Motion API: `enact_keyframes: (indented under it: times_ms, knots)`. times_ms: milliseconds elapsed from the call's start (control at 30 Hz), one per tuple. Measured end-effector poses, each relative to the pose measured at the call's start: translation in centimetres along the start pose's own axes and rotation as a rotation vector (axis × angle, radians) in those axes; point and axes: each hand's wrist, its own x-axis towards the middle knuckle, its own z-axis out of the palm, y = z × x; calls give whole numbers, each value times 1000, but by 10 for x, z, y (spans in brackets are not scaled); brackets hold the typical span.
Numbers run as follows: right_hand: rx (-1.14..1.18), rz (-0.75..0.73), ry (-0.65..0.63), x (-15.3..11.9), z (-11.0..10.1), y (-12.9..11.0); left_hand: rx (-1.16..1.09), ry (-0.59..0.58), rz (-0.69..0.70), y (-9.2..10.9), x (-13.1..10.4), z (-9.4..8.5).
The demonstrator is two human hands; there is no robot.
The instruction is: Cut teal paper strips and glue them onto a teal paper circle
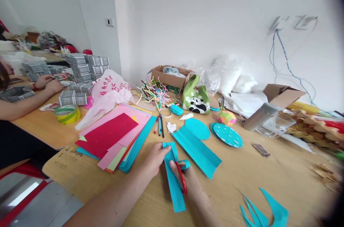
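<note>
From my view, my left hand [157, 159] pinches the upper end of a turquoise paper strip [174, 187] above the bench [231, 169]. My right hand [191, 180] is closed around red-handled scissors [184, 181] against the same strip; I can't tell how far their blades are open. A narrow curled piece of turquoise paper [184, 164] sits at my right hand.

Just beyond lies a creased turquoise sheet [197, 151], near a plain turquoise disc [197, 129] and some patterned discs [228, 135]. Left of these are three pens [159, 126] and a stack of coloured paper [110, 135] with a red sheet on top. Turquoise offcuts [264, 211] lie at my near right. Farther back I see a green panda-print bag [196, 100] and, beside it, an open cardboard box [169, 76]. Another person's hands [49, 83] are at far left, near bundled grey boxes [86, 67].
</note>
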Motion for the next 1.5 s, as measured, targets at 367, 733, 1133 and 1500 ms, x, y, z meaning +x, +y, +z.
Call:
enact_keyframes:
  times_ms: [367,733,1133,1500]
  knots:
    - [-103,66,22,0,1,-3,-10,-41,-23,-1,0,-1]
    - [-85,20,48,0,0,-2,7,-63,-50,-3,-1,1]
    - [-75,6,34,-4,1,-12,26,29,-41,-3,-1,1]
    - [-62,0,42,-2,0,-5,45,25,-67,-3,-2,2]
